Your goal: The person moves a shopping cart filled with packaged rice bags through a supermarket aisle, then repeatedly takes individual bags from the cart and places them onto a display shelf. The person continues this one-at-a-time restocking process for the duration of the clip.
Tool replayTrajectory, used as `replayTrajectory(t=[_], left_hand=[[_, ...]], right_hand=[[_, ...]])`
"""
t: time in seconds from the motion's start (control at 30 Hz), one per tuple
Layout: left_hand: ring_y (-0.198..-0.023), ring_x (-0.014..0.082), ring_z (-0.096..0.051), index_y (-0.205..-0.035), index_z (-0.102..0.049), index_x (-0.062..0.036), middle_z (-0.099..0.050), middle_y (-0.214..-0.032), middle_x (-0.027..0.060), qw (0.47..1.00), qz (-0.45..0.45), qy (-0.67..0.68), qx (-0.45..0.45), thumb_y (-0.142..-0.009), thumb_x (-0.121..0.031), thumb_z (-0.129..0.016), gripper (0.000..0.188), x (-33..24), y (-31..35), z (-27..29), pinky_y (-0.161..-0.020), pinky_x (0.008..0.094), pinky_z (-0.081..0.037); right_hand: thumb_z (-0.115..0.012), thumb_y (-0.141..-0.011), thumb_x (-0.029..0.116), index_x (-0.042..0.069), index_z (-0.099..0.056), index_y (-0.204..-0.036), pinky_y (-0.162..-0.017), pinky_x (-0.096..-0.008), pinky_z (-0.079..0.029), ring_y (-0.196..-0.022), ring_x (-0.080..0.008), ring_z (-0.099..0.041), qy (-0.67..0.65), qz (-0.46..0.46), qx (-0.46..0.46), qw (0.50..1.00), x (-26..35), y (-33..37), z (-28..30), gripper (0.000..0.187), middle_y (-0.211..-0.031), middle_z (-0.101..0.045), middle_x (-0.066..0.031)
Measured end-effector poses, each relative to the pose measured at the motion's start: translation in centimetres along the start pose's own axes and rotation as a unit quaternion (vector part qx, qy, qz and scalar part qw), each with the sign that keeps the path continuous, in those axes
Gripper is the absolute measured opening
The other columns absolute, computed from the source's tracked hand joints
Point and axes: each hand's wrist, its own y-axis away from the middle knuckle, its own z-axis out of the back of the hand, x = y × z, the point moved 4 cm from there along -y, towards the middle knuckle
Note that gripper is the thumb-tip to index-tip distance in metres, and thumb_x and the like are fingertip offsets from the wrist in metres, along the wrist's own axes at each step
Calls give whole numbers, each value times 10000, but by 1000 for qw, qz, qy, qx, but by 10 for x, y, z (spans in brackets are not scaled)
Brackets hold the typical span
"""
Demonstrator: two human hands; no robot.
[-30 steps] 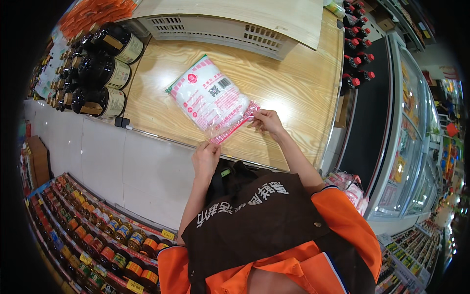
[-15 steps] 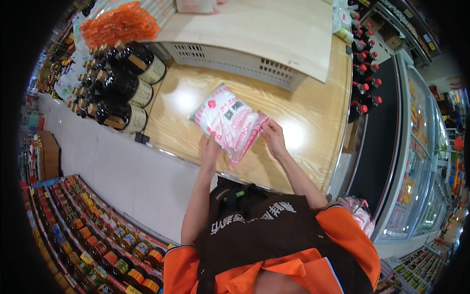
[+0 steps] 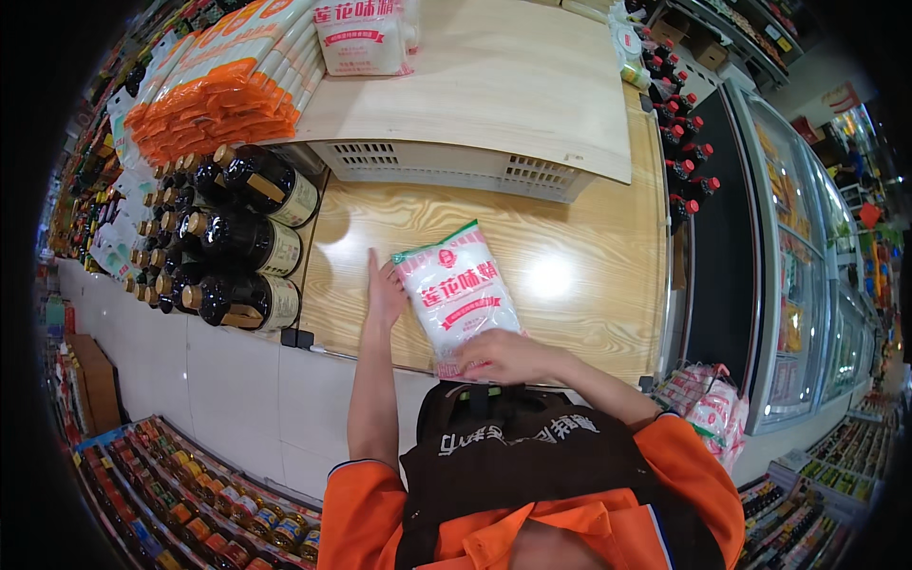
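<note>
A plump white plastic seasoning bag [image 3: 464, 285] with pink printing and a green top edge lies on the wooden table, tilted slightly, its green end away from me. My left hand [image 3: 386, 290] is at the bag's left edge, with one finger stretched out straight past it. Whether the other fingers touch the bag's side is hard to make out. Across the bag's near end lies my right hand [image 3: 503, 356], its fingers bent around that clear end and partly hidden.
A raised pale board [image 3: 456, 104] on a white slotted crate [image 3: 446, 173] fills the table's back. Another white bag [image 3: 363, 40] and stacked orange-and-white packets [image 3: 223, 85] sit behind. Dark bottles [image 3: 249, 242] crowd the left; red-capped bottles [image 3: 686, 171] and a glass-fronted freezer [image 3: 798, 237] stand right.
The bag has been turned over and swung round, so its large pink print faces up. My right hand came down to its near end, and my left hand shifted up along its left edge.
</note>
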Motion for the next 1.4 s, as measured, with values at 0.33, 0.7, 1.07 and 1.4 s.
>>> replayTrajectory(t=[0.33, 0.7, 1.07, 1.4], left_hand=[[-676, 65, -513, -863, -621, -1, -601, -789, 29, 936, -270, -218, -57, -894, -214, -575, 220, 1, -7, -22, -602, 215, -420], [-871, 94, -554, -1105, -576, 45, -613, -967, 68, 906, -364, -201, 78, -937, -218, -497, 322, -60, 103, -80, -750, 233, -453], [-746, 81, -558, -1013, -610, 31, -607, -875, 38, 903, -397, -132, 100, -938, -169, -483, 249, -146, 93, -113, -683, 211, -474], [-825, 145, -596, -1174, -517, 26, -604, -946, 72, 777, -589, -173, 144, -942, -228, -471, 346, -406, 88, -279, -719, 269, -505]], right_hand=[[-584, -871, 254, -26, -569, -1054, -780, -297, -466, -874, -164, -580, -457, -278, -393, 748, -164, -84, 61, 334, -937, -620, -103], [-656, -759, 35, 19, -595, -1043, -740, -284, -456, -838, -133, -562, -381, 48, -410, 828, -50, -20, 86, 291, -994, -600, -48], [-630, -806, 18, -33, -673, -784, -696, -230, -494, -749, -86, -621, -308, 47, -471, 825, 8, -88, 117, 70, -802, -686, -79], [-632, -832, 91, -16, -645, -939, -670, -248, -470, -736, -144, -628, -272, 291, -541, 740, 144, -239, 321, 152, -831, -665, -103]])
